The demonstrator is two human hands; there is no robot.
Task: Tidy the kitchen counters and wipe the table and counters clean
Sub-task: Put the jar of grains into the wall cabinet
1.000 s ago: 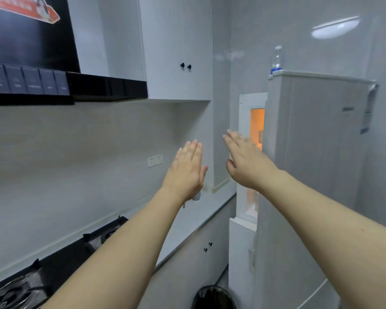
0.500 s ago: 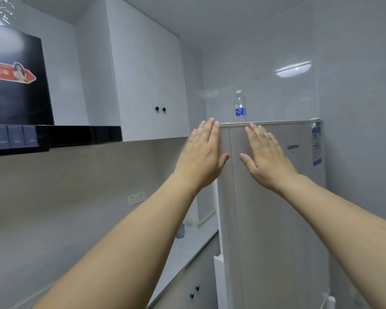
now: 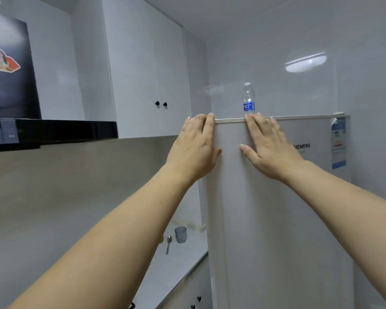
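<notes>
Both hands pressing flat on the Siemens fridge door, likely seating it shut: left hand at the door's left edge, right hand beside it, each grip splayed, holding nothing. Water bottle sitting on top; spoon and cup waiting on the counter below.
</notes>
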